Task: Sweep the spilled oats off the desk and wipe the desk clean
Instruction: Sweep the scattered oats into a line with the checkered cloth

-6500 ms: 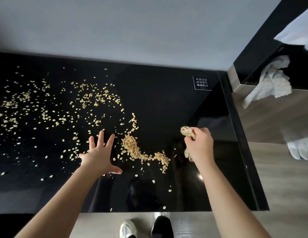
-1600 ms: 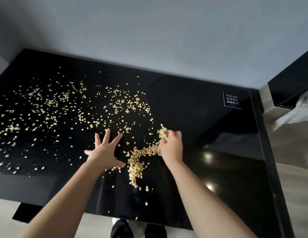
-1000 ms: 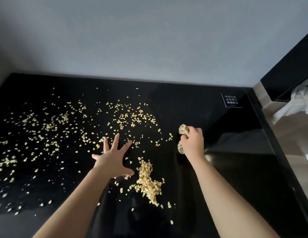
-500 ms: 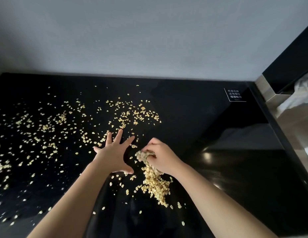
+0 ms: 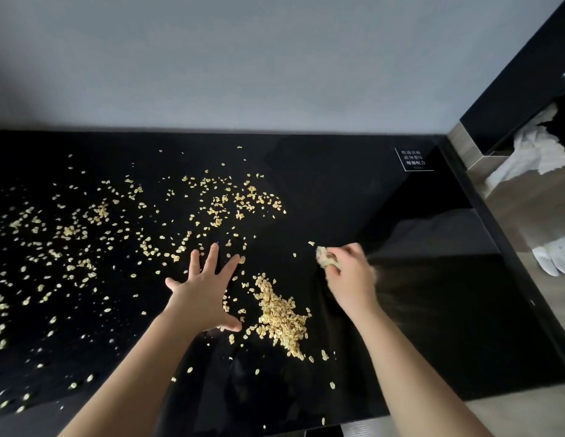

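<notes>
Tan oat heap [image 5: 281, 313], elongated front-to-back, black desk [image 5: 338, 184]

The left hand [image 5: 205, 294] and right hand [image 5: 350, 279] are bare, as are both forearms as far as visible.

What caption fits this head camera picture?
Right hand grips a crumpled wad beside piled oats; left hand spread on black desk.

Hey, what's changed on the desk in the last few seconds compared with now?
The right hand, gripping the crumpled wad, swung out to the right, away from the oat heap it touched half a second ago. Over its strokes, a loose line of oats became a denser heap nearer the front edge. Unchanged: the left hand spread flat on the desk, scattered oats across the left side.
</notes>
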`<action>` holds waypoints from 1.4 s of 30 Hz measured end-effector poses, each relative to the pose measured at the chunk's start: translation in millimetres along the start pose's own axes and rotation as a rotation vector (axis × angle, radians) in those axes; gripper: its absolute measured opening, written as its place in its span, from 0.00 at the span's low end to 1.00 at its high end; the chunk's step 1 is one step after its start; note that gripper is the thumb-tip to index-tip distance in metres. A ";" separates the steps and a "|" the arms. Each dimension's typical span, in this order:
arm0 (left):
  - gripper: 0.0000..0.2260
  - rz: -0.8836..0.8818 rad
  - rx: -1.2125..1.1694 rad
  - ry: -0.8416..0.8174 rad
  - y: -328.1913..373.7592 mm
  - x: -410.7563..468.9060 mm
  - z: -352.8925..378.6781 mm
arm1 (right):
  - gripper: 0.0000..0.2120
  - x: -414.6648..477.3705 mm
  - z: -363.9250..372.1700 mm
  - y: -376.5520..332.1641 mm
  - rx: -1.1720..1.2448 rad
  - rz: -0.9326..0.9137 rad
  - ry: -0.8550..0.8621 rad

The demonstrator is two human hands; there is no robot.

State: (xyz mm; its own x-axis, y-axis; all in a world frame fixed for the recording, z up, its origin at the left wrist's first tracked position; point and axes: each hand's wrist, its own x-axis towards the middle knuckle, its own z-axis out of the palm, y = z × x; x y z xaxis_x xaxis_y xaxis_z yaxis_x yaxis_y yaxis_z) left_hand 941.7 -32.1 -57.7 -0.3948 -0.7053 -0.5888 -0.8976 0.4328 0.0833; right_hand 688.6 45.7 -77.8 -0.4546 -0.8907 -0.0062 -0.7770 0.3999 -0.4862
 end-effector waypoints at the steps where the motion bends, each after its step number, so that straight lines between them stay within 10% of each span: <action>1: 0.58 0.000 -0.003 -0.004 -0.2 0.6 -0.4 | 0.14 -3.1 6.8 -13.0 0.009 -0.056 -0.030; 6: 0.57 0.003 -0.017 0.001 -1.5 0.0 0.0 | 0.12 -14.6 19.0 -50.8 0.161 -0.237 -0.273; 13: 0.58 0.004 -0.019 0.012 -3.1 1.2 1.9 | 0.13 40.7 -7.7 -18.9 0.134 0.145 0.069; 21: 0.53 -0.029 -0.063 0.055 5.1 -7.3 4.5 | 0.13 12.1 21.6 -66.8 0.174 -0.273 -0.399; 31: 0.55 -0.091 -0.080 0.109 29.2 -72.8 37.6 | 0.07 -49.0 -65.2 44.9 0.163 0.229 0.117; 42: 0.57 -0.155 -0.112 0.021 31.4 -88.7 63.1 | 0.09 -97.3 7.8 -27.6 0.192 0.086 0.013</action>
State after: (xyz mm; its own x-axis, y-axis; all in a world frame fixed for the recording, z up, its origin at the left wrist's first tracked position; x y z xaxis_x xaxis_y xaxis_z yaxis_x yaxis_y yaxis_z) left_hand 960.9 79.5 -53.6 -0.2528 -0.7709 -0.5847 -0.9638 0.2536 0.0823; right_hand 757.6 119.7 -70.6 -0.5221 -0.8517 -0.0439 -0.6386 0.4245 -0.6419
